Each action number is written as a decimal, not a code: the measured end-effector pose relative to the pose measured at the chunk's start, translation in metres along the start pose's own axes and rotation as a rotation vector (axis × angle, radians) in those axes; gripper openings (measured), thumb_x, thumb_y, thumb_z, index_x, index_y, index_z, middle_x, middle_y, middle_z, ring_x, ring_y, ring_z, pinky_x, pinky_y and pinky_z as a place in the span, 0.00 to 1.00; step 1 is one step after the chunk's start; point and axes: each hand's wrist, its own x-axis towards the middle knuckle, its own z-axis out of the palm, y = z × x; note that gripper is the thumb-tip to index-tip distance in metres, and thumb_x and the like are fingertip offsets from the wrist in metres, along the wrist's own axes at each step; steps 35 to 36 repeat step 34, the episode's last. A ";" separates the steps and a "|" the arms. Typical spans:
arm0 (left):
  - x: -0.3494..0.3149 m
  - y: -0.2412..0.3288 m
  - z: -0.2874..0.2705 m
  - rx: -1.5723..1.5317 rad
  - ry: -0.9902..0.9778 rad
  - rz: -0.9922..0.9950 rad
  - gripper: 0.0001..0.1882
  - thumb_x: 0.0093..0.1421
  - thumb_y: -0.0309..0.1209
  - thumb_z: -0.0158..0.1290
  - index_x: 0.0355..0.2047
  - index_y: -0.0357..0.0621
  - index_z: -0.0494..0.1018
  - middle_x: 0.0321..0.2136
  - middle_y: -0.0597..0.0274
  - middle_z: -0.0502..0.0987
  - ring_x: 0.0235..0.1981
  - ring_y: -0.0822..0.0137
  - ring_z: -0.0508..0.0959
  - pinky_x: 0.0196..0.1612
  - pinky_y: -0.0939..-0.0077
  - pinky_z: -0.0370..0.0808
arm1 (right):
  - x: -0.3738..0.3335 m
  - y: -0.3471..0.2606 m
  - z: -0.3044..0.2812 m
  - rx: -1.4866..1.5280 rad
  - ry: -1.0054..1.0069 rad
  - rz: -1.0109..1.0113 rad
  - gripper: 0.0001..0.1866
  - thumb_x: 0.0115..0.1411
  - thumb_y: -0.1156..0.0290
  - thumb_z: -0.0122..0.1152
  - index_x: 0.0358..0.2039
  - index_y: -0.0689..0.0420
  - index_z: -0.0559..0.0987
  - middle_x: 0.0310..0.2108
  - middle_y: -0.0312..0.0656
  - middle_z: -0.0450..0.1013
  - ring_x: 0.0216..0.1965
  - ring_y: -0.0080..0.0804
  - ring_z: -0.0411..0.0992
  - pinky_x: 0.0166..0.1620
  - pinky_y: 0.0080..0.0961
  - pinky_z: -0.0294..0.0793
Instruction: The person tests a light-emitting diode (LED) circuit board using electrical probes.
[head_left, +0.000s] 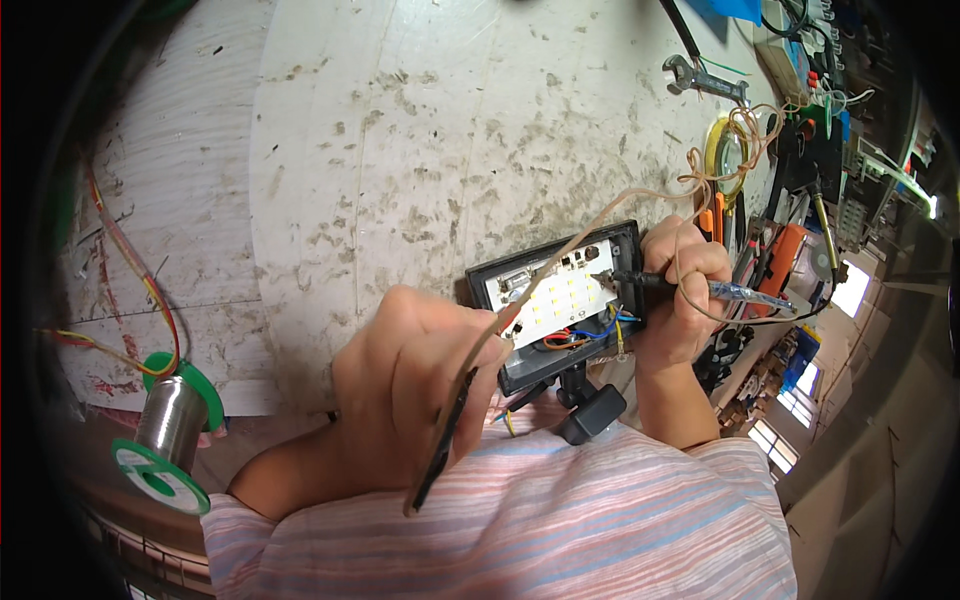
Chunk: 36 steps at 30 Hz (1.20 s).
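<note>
While I watch from the head view, the small black rectangular lamp housing with a white LED board sits at the near edge of the scuffed, paint-flecked white wooden bench, and most of the free room lies above and to the left of it. My left hand is clenched around a dark thin probe, its upper end touching the board's lower left corner. My right hand steadies the housing's right end while gripping a black-and-blue pen-shaped probe whose tip meets the board's right side. Thin tan leads loop up toward a yellow tape ring. Well apart at the left edge, 1 green-flanged spool of grey solder wire lies tilted. A steel open-end spanner lies far up the bench.
</note>
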 end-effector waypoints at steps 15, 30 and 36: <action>-0.019 0.024 -0.001 -0.260 0.173 -0.245 0.17 0.66 0.29 0.54 0.52 0.32 0.71 0.37 0.58 0.72 0.31 0.71 0.73 0.34 0.78 0.75 | 0.001 0.003 -0.001 0.193 0.207 -0.167 0.14 0.68 0.62 0.54 0.33 0.61 0.74 0.32 0.42 0.67 0.27 0.25 0.63 0.31 0.21 0.64; 0.007 0.104 0.040 0.400 0.014 0.284 0.24 0.47 0.24 0.64 0.48 0.44 0.79 0.28 0.61 0.75 0.26 0.65 0.75 0.26 0.74 0.71 | -0.036 -0.036 -0.043 0.245 -0.015 -0.489 0.12 0.60 0.68 0.66 0.38 0.64 0.78 0.30 0.41 0.74 0.29 0.27 0.70 0.30 0.20 0.66; -0.006 0.193 -0.033 0.580 0.505 0.479 0.23 0.65 0.45 0.45 0.29 0.34 0.75 0.25 0.52 0.75 0.26 0.59 0.75 0.31 0.67 0.75 | -0.046 -0.021 -0.066 0.563 0.180 -0.239 0.14 0.68 0.64 0.56 0.42 0.64 0.74 0.35 0.40 0.71 0.29 0.19 0.68 0.29 0.14 0.68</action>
